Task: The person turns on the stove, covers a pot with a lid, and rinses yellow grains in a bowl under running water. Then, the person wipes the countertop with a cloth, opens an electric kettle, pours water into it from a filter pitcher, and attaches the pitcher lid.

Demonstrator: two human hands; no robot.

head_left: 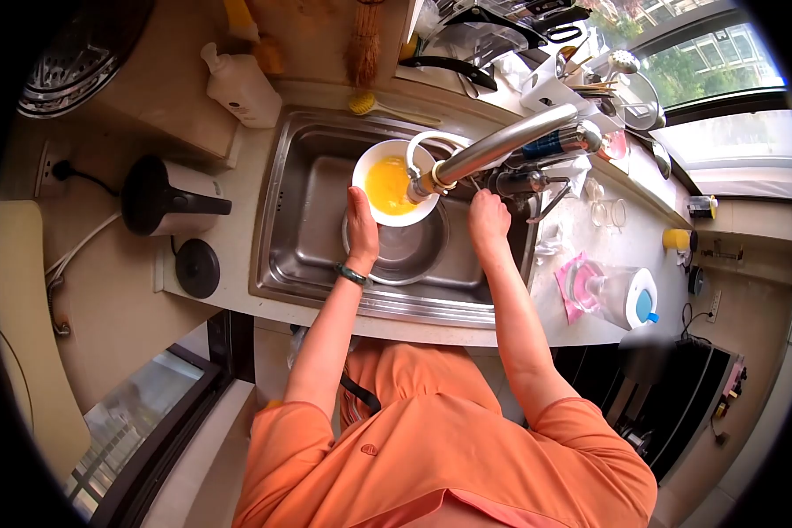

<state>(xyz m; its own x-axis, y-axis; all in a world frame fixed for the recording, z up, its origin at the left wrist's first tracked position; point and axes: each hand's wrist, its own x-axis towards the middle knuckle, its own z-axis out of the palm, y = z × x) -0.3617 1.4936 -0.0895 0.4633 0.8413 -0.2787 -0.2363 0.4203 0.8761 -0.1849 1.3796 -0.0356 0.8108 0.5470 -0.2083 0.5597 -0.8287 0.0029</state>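
Note:
A white bowl (357, 169) with yellow liquid (385, 187) in it, perhaps beaten egg, is held over the sink (317, 255). My left hand (362, 231) grips the bowl's left lower rim, its thumb side along the wall. The spout of the metal faucet (502, 145) reaches over the bowl's right part. To the right of the bowl, my right hand (489, 220) is closed near the faucet's base, around a thin metal piece that I cannot make out. A round metal basin (400, 273) lies in the sink beneath the bowl, partly hidden.
A yellow brush (387, 107) lies behind the sink. On the left are a white pump bottle (238, 92) and an electric kettle (172, 198). A water pitcher (612, 292) lies on the right counter, beside a pink cloth (572, 304). Utensils crowd the windowsill side.

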